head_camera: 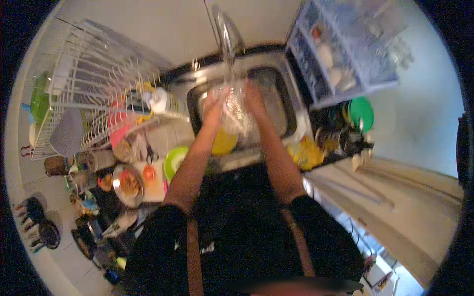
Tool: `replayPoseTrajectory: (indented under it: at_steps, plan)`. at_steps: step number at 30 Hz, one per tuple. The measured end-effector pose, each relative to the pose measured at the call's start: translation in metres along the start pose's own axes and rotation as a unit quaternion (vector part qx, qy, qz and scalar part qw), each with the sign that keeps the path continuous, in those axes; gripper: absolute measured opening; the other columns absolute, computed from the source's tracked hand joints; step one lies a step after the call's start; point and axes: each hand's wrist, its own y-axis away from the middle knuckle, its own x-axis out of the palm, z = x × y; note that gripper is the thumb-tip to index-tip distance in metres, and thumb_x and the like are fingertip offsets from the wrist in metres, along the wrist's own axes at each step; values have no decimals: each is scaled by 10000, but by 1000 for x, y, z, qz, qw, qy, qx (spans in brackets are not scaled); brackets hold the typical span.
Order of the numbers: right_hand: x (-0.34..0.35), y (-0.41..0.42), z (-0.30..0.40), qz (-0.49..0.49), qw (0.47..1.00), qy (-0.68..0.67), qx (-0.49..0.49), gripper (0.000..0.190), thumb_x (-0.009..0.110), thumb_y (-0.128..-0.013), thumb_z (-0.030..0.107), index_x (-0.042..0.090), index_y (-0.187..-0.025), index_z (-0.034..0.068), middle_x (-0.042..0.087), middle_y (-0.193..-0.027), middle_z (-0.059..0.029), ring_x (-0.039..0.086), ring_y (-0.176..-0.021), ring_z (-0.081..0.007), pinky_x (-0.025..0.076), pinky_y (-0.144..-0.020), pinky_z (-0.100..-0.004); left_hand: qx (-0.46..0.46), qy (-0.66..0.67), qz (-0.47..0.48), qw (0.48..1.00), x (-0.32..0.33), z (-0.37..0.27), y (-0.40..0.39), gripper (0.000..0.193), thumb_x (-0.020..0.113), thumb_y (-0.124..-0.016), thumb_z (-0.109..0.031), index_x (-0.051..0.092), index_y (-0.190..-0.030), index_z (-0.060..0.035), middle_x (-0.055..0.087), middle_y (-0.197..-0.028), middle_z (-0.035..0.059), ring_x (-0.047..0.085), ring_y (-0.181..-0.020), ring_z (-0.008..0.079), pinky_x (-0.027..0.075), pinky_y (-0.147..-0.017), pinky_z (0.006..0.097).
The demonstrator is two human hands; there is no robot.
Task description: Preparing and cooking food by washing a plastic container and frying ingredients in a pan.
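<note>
Under a chrome faucet [226,40] both my hands hold a clear, shiny item [236,105], perhaps a transparent bowl or a plastic bag; blur hides which. My left hand [215,99] grips its left side, and my right hand [253,97] grips its right side. The item is over the stainless steel sink [274,107]. A yellow round dish [224,142] lies below it, partly covered by my left forearm. Beside that forearm, a green-rimmed plate [174,161] rests at the sink's left front.
A white wire dish rack [96,107] stands left. Nearer are scissors [151,153], a tomato [149,172] on a cutting board [153,190], and a metal plate of food [127,185]. Right of the sink are a yellow plastic bag [306,153], a green lid [361,114] and a shelf rack [333,66].
</note>
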Motion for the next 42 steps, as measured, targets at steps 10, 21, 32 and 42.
replayPoseTrajectory:
  at_steps: [10, 21, 32, 42]
  plan:
    - [-16, -3, -89, -160, 943, -263, 124, 429, 442, -953, 485, 577, -859, 88, 485, -689, -11, 433, -568, -148, 364, -529, -332, 321, -341, 129, 874, 60, 39, -50, 326, 396, -969, -211, 540, -1090, 55, 552, -1108, 319, 522, -1067, 441, 411, -908, 496]
    - [16, 10, 29, -228, 766, -471, 373, 548, 422, -957, 468, 513, -1263, 23, 624, -1007, -98, 594, -856, -246, 470, -748, -368, 318, -538, 98, 774, 40, -34, -24, 307, 418, -960, -274, 585, -982, -18, 557, -926, 215, 551, -913, 387, 461, -731, 478]
    - [30, -5, 80, -134, 809, -489, 298, 505, 425, -958, 463, 604, -985, -8, 635, -936, -104, 587, -846, -206, 464, -736, -359, 426, -513, 62, 742, -22, -11, -14, 427, 522, -906, -270, 484, -1229, 7, 486, -1230, 242, 430, -1183, 396, 323, -1008, 486]
    - [32, -39, 128, 18, 958, -165, 233, 463, 463, -930, 392, 594, -1043, -37, 613, -837, -202, 591, -807, -315, 458, -722, -449, 294, -453, -43, 841, -62, -8, 26, 736, 565, -896, -321, 193, -1433, 20, 290, -1370, 350, 306, -1270, 496, 262, -1074, 506]
